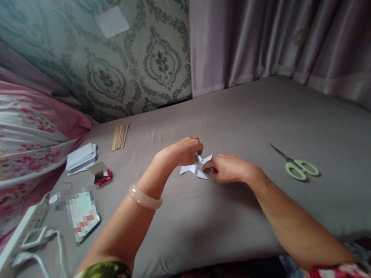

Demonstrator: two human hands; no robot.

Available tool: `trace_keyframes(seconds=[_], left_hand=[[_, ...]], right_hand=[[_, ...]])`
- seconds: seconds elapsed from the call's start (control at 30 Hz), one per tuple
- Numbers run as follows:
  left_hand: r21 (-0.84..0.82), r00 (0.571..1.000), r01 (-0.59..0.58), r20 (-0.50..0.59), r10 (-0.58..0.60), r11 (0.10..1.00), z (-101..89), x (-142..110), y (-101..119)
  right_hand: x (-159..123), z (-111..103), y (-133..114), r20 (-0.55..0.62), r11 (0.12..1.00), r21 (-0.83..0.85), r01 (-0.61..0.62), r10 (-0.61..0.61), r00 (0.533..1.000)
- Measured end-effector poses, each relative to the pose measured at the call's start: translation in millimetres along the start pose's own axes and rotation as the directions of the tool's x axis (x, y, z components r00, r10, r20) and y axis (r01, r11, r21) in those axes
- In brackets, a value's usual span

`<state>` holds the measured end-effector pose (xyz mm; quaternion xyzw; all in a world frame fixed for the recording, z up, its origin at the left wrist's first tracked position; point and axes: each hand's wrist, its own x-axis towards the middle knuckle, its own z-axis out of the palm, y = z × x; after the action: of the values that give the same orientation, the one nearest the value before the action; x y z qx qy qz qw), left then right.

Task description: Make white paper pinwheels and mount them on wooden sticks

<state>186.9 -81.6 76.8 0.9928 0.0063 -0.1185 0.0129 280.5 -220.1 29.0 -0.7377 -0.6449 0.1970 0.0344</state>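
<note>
A white paper pinwheel [197, 169] with pointed blades is out in front of me over the grey cloth. My right hand [228, 168] has its fingers closed on the pinwheel's right side. Above its centre, my left hand [187, 150] is closed round a small thing with a bit of pale green showing; most of it is hidden by the fingers. Scissors [296, 169] with light green handles lie to the right, beyond my right forearm.
Left of my arm are wooden sticks [120, 137], a stack of white paper [81, 158], an open small red box [102, 174] and a blurred-out phone-like item [85, 216]. A white power strip [14, 250] with cables runs along the left edge.
</note>
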Motion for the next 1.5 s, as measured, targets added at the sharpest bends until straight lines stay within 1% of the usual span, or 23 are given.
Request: trace_keyframes(seconds=[0.2, 0.43, 0.5, 0.6, 0.7, 0.77, 0.8, 0.83, 0.9, 0.93, 0.97, 1.0, 1.03, 1.07, 1.1, 1.17, 1.2, 1.27, 1.3, 1.37, 1.43, 1.47, 1.5], left_hand=[[0.026, 0.997, 0.073, 0.026, -0.074, 0.997, -2.7, -1.5, -0.2], [-0.076, 0.992, 0.126, -0.022, -0.128, 0.989, 2.7, -9.3, -16.6], [-0.140, 0.987, 0.141, -0.063, -0.151, 0.980, 6.0, -12.3, -22.7], [-0.282, 0.967, 0.142, -0.164, -0.194, 0.949, 12.4, -18.6, -31.3], [-0.473, 0.920, 0.185, -0.225, -0.321, 0.861, 22.5, -27.7, -38.1], [-0.654, 0.877, 0.202, -0.210, -0.432, 0.729, 32.6, -35.0, -41.8], [-0.755, 0.854, 0.184, -0.195, -0.483, 0.630, 38.4, -38.9, -43.6], [-0.853, 0.825, 0.140, -0.181, -0.536, 0.503, 44.4, -42.8, -45.4], [-0.982, 0.732, -0.036, -0.150, -0.664, 0.183, 55.3, -50.9, -49.0], [-0.989, 0.683, -0.148, -0.103, -0.723, 0.001, 59.4, -55.2, -50.7], [-0.951, 0.651, -0.259, -0.043, -0.758, -0.169, 62.3, -59.8, -52.3], [-0.881, 0.642, -0.355, 0.014, -0.767, -0.313, 64.1, -64.6, -53.5], [-0.797, 0.643, -0.436, 0.049, -0.764, -0.418, 65.0, -69.5, -54.5], [-0.719, 0.650, -0.498, 0.060, -0.758, -0.484, 65.4, -74.3, -55.1], [-0.663, 0.651, -0.544, 0.054, -0.757, -0.514, 65.9, -78.7, -55.3], [-0.633, 0.620, -0.597, 0.024, -0.784, -0.492, 68.6, -85.4, -55.2], [-0.662, 0.595, -0.596, 0.017, -0.803, -0.455, 71.5, -87.2, -55.0], [-0.774, 0.528, -0.533, 0.011, -0.849, -0.341, 80.6, -88.0, -55.8], [-0.842, 0.489, -0.468, 0.005, -0.872, -0.268, 86.5, -87.4, -57.3], [-0.952, 0.374, -0.299, -0.050, -0.926, -0.070, 99.2, -85.8, -63.2], [-0.988, 0.289, -0.107, -0.140, -0.947, 0.113, 110.8, -87.0, -72.9], [-0.983, 0.234, -0.024, -0.185, -0.954, 0.184, 115.4, -89.5, -78.8], [-0.970, 0.162, 0.058, -0.225, -0.961, 0.236, 119.1, -93.3, -84.9]], right_hand=[[-1.3, -1.0, 3.2, -0.013, 0.999, 0.021, 0.027, -0.026, 1.000], [0.3, 2.2, 3.6, 0.012, 0.999, 0.040, 0.026, -0.027, 1.000], [1.0, 3.7, 3.5, 0.012, 0.998, 0.047, 0.029, -0.029, 0.999], [1.3, 5.0, 3.9, 0.009, 0.998, 0.063, 0.028, -0.028, 1.000], [0.9, 4.6, 4.3, 0.004, 0.997, 0.070, 0.024, -0.024, 1.000], [0.4, 3.7, 4.5, 0.003, 0.997, 0.067, 0.028, -0.029, 1.000], [0.1, 3.1, 4.5, 0.006, 0.997, 0.065, 0.032, -0.032, 0.999], [-0.2, 2.6, 4.5, 0.012, 0.997, 0.062, 0.035, -0.036, 0.999], [-0.4, 2.0, 4.6, 0.024, 0.998, 0.059, 0.039, -0.041, 0.999], [-0.3, 1.9, 4.8, 0.028, 0.998, 0.057, 0.042, -0.043, 0.999], [0.0, 2.1, 5.1, 0.029, 0.997, 0.056, 0.044, -0.045, 0.999], [0.5, 2.5, 5.6, 0.028, 0.997, 0.056, 0.045, -0.047, 0.999], [0.9, 3.1, 6.4, 0.028, 0.997, 0.056, 0.047, -0.049, 0.998], [1.4, 3.7, 7.3, 0.028, 0.997, 0.058, 0.053, -0.054, 0.998], [1.7, 4.3, 8.5, 0.030, 0.996, 0.062, 0.061, -0.063, 0.998], [1.7, 5.2, 11.6, 0.028, 0.993, 0.087, 0.080, -0.083, 0.996], [1.3, 5.4, 13.3, 0.025, 0.990, 0.109, 0.090, -0.093, 0.995], [0.1, 5.1, 16.9, 0.012, 0.980, 0.171, 0.101, -0.104, 0.994], [-0.5, 4.8, 18.7, 0.011, 0.973, 0.203, 0.106, -0.110, 0.994], [-1.4, 4.1, 21.6, 0.007, 0.961, 0.253, 0.112, -0.118, 0.993], [-1.5, 4.2, 23.5, -0.006, 0.955, 0.273, 0.115, -0.118, 0.993], [-1.2, 4.6, 24.0, -0.012, 0.955, 0.274, 0.116, -0.117, 0.993], [-0.7, 5.3, 24.2, -0.016, 0.955, 0.271, 0.116, -0.117, 0.993]])
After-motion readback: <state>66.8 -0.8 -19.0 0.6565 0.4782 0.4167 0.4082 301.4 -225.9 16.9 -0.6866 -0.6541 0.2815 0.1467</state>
